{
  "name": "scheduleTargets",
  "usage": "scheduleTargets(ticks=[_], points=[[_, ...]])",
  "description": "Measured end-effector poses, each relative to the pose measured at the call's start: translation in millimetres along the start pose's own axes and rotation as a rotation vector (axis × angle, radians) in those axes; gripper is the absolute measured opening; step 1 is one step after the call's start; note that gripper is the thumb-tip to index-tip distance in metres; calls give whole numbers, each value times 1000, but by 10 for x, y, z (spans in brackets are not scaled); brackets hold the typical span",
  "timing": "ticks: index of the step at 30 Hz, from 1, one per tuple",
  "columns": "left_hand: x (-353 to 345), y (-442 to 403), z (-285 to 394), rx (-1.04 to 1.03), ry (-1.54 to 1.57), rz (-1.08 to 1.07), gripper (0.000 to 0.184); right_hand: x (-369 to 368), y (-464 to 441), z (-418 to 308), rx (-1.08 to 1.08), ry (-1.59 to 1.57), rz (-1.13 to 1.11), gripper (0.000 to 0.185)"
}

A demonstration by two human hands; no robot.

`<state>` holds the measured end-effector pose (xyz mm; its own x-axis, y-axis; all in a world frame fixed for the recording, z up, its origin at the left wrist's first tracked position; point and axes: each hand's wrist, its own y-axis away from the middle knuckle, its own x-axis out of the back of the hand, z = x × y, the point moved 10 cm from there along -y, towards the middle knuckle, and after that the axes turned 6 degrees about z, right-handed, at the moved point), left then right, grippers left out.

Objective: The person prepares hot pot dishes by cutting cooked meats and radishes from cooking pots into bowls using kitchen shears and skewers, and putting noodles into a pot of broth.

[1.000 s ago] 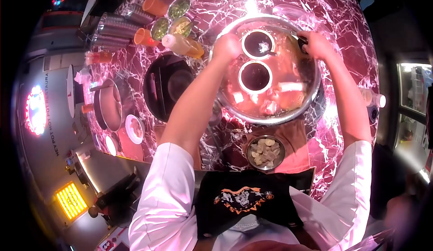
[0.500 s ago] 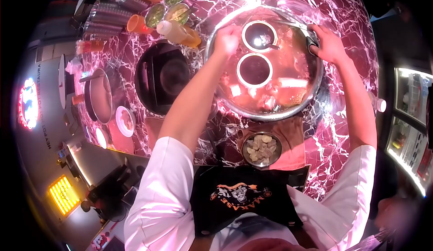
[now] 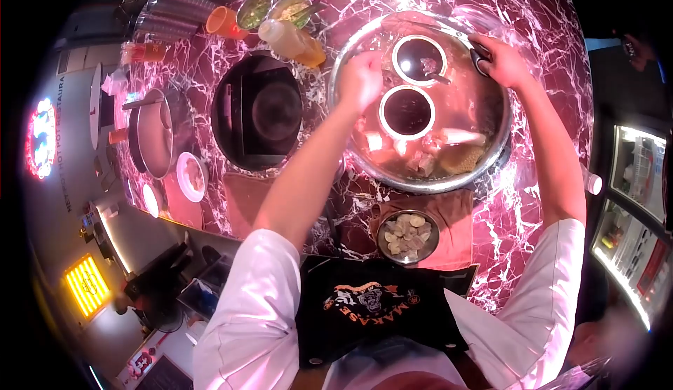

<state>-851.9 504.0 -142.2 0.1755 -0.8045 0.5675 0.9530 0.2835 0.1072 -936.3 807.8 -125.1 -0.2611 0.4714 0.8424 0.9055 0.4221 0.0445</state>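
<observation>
the scissors (image 3: 456, 33) are over the far right part of the big metal pot (image 3: 428, 184), which sits toward the right edge of the marbled table (image 3: 536, 4). their blades slant in above the pot from its far right rim; how wide they are spread i cannot tell. the right hand (image 3: 505, 65) has its fingers curled around the black handles. the scissors look stiff and fairly light, though wet handles could turn slippery, so the loops are the place to grip. the left hand (image 3: 362, 78) is above the pot's left side, fingers curled in; i cannot tell whether it pinches anything. within the pot are a far cup (image 3: 397, 61) and a near cup (image 3: 384, 113), both with dark contents, beside pale chunks (image 3: 421, 163). the pot itself looks heavy, best taken by opposite sides of its rim. a bowl of pale pieces (image 3: 408, 237) rests on a brown cloth (image 3: 459, 230) at the table's near edge. left of the pot are a dark pan (image 3: 230, 113) and, farther back, a tilted bottle (image 3: 287, 41).
</observation>
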Motion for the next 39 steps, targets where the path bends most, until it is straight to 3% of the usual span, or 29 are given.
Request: scheduleTargets(ticks=[4, 19, 36, 39], points=[[-110, 95, -99, 60, 10, 85, 23, 65, 0, -111, -14, -9, 19, 60], [-209, 97, -3, -53, 99, 138, 22, 90, 93, -39, -33, 114, 47, 61], [-267, -134, -173, -46, 303, 97, 22, 19, 141, -182, 53, 101, -33, 64], [-237, -121, -159, -5, 353, 29, 22, 267, 245, -414, -13, 198, -29, 62]])
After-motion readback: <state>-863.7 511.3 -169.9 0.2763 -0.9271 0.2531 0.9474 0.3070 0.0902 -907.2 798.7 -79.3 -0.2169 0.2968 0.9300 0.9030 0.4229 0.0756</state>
